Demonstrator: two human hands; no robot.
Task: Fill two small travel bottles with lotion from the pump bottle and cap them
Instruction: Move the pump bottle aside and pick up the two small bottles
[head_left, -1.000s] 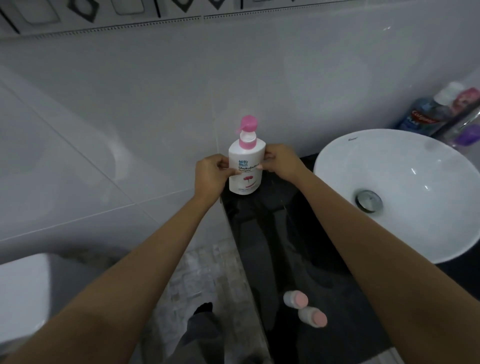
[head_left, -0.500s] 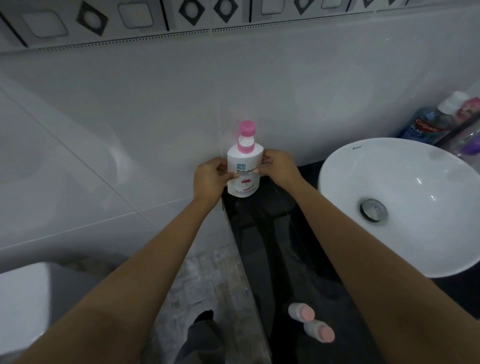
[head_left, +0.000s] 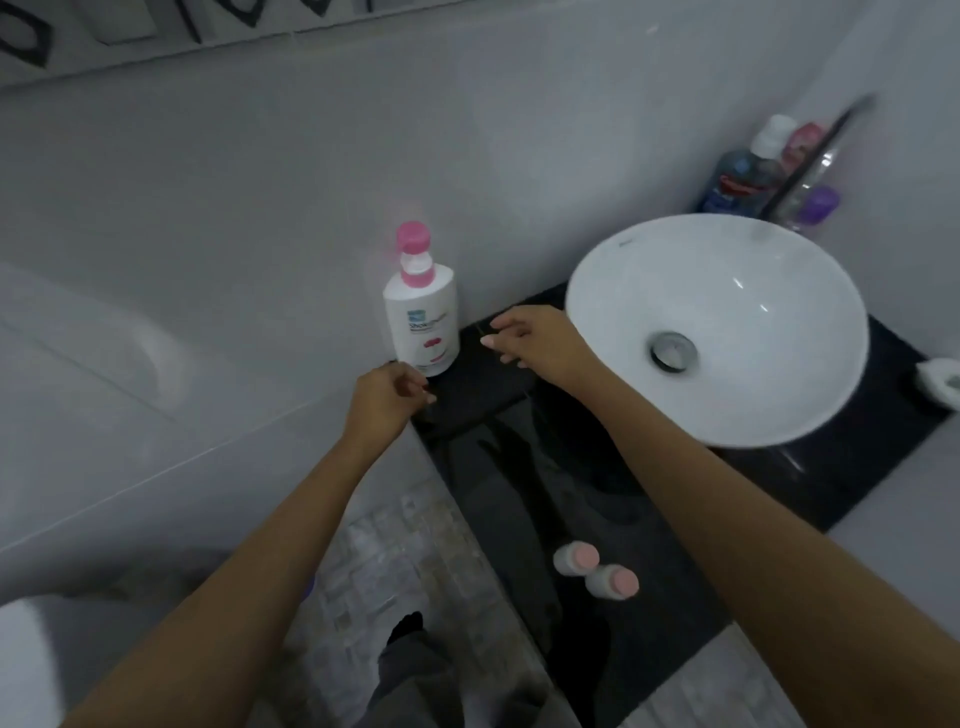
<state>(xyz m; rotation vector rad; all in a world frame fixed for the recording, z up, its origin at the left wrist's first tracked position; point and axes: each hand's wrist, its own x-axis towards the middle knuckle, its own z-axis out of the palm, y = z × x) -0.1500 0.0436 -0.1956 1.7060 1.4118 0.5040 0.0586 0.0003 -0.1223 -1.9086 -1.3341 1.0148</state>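
A white pump bottle (head_left: 422, 322) with a pink pump head stands upright at the far left corner of the black counter (head_left: 675, 519), against the tiled wall. My left hand (head_left: 387, 397) hovers just below and left of it, fingers loosely curled, holding nothing. To the bottle's right, my right hand (head_left: 535, 340) is a short gap away with its fingers spread and empty. Two small travel bottles with pink caps (head_left: 575, 558) (head_left: 613, 582) sit side by side on the counter's near part, capped, far behind both hands.
A white round basin (head_left: 779, 405) takes up the counter's right side. Behind it stand a blue mouthwash bottle (head_left: 740, 182) and other toiletries by a faucet. A white object (head_left: 937, 382) lies at the far right. The floor and a white toilet (head_left: 31, 660) lie left of the counter's edge.
Both hands have let go of the pump bottle and drawn back from it toward me. The bottle now stands alone on the counter corner.
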